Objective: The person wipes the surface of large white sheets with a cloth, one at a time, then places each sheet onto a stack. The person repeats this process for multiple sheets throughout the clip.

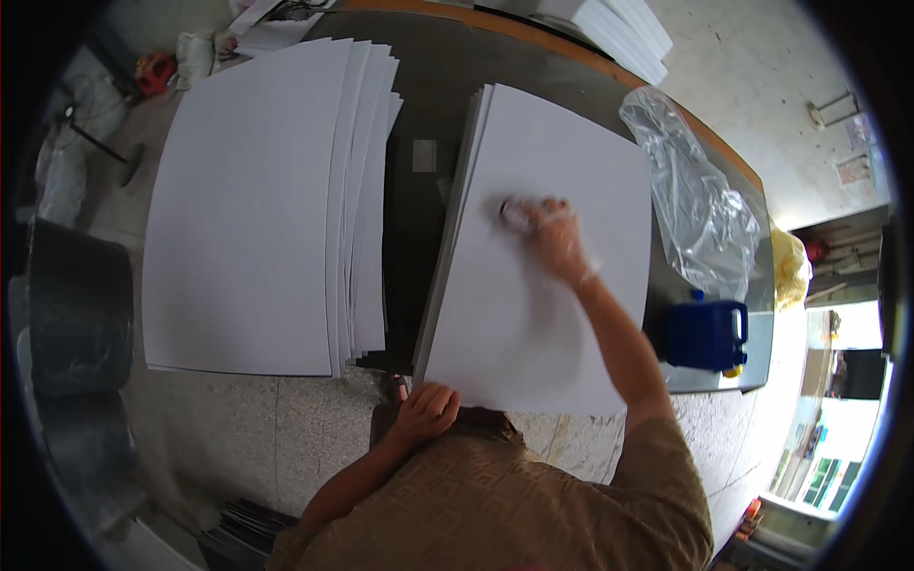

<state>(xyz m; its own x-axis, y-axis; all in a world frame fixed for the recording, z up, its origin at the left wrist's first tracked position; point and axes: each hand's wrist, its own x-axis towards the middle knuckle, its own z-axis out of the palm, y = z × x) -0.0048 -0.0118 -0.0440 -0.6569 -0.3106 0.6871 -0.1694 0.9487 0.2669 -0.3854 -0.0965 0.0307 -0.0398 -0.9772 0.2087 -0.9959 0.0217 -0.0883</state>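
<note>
A big fanned pile of white sheets (257, 209) is laid on the left. The near edge of the middle stack (533, 324) is pinched by the left hand (428, 411). A small blurry thing (515, 215) is gripped by the right hand (557, 238) and rubbed on the top sheet. Many sheets seem left.

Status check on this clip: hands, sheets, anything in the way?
Right hand pressing small blurred object onto top white sheet. Left hand curled at stack's near edge. Plastic bag alongside, not obstructing.

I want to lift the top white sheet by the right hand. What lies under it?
Under the top white sheet, edges of more white sheets show along its left side, stacked on the dark table. How many there are is covered.
</note>
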